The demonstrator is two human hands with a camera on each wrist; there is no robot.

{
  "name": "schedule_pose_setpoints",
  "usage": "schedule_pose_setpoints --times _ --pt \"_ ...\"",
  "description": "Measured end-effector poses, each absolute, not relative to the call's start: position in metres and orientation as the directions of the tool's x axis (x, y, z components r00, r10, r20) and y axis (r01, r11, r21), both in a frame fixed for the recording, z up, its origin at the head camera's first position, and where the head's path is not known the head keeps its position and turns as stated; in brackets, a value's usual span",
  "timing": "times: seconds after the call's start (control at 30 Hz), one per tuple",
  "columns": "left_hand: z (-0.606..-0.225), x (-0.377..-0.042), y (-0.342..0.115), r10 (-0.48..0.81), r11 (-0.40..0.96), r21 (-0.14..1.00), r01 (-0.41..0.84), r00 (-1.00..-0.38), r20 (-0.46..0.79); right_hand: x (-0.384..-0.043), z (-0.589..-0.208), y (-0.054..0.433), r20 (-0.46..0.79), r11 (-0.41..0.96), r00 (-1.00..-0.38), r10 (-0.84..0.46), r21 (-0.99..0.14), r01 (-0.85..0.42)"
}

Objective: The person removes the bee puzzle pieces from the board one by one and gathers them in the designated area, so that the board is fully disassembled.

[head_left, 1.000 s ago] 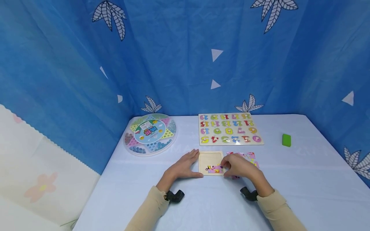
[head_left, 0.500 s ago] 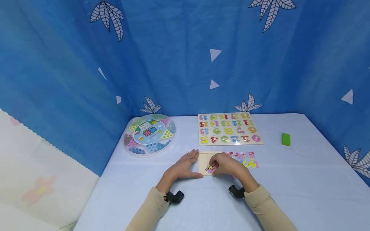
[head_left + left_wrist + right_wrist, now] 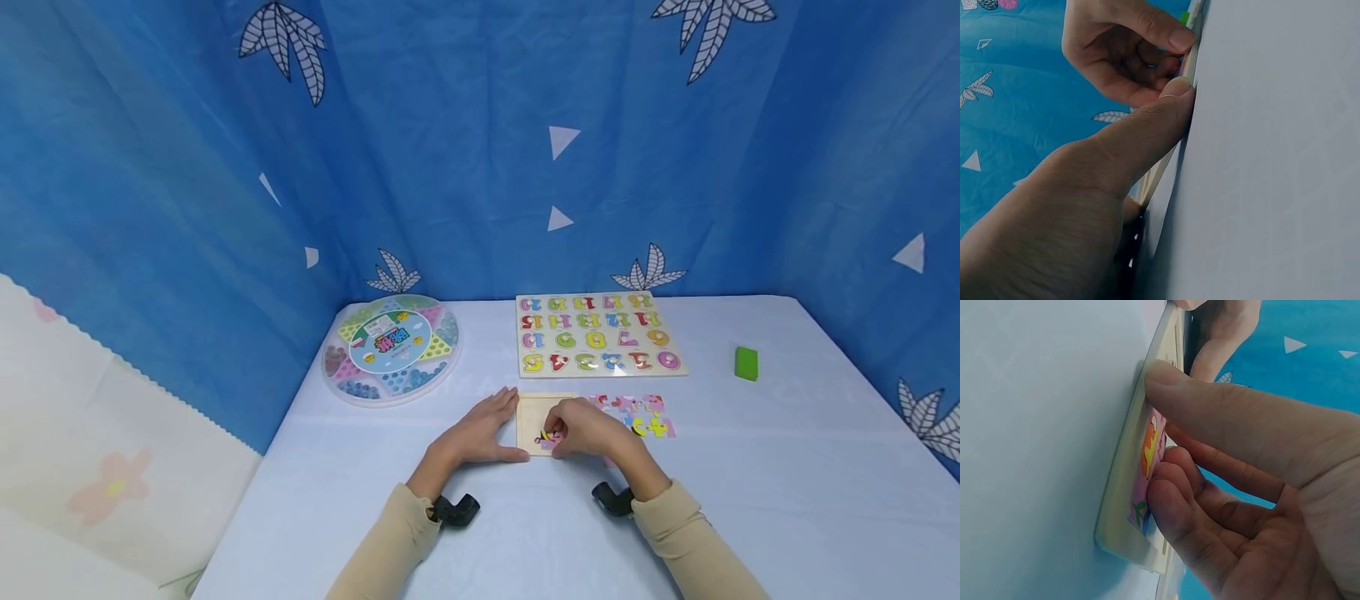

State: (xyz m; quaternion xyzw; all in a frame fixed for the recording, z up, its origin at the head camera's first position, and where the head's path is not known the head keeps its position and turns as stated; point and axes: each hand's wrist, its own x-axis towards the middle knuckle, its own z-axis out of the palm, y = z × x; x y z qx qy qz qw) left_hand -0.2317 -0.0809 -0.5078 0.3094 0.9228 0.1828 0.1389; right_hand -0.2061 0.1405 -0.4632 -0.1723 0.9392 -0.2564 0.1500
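Note:
A square wooden puzzle tray (image 3: 529,409) lies flat on the table, with pink puzzle pieces (image 3: 1149,450) along its near side. My left hand (image 3: 483,432) is spread at the tray's left side, thumb pressed at the near left corner and fingers reaching toward the far left corner. Over the tray, my right hand (image 3: 587,429) has its fingers curled down onto a puzzle piece. In the right wrist view its thumb (image 3: 1166,375) is at the near rim and the other fingertips touch the pieces; the index fingertip is hidden.
Loose pink and yellow puzzle pieces (image 3: 651,417) lie right of the tray, partly behind my right hand. Behind stands a number puzzle board (image 3: 600,335). A round Chinese checkers box (image 3: 392,350) is at the back left, a green block (image 3: 746,364) at the right.
My right hand has moved left from the tray's right edge to over its middle, then stayed there. The left hand has kept its place.

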Motion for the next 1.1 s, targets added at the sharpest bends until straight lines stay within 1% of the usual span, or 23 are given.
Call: schedule_pose_setpoints --times 0.27,0.73,1.1 --pt "-0.5086 -0.2259 -0.0802 0.598 0.756 0.441 0.484 -0.784 -0.165 -0.2006 -0.4657 0.1399 -0.186 0.808 -0.899 -0.396 -0.536 -0.245" --pt "-0.5088 -0.2271 -0.0795 0.608 0.753 0.424 0.503 -0.778 -0.157 -0.2001 -0.4621 0.1405 -0.182 0.817 -0.907 -0.380 -0.526 -0.237" --pt "-0.5063 -0.2281 -0.0801 0.606 0.755 0.422 0.501 -0.780 -0.158 -0.2007 -0.4603 0.1430 -0.138 0.794 -0.907 -0.398 -0.546 -0.266"
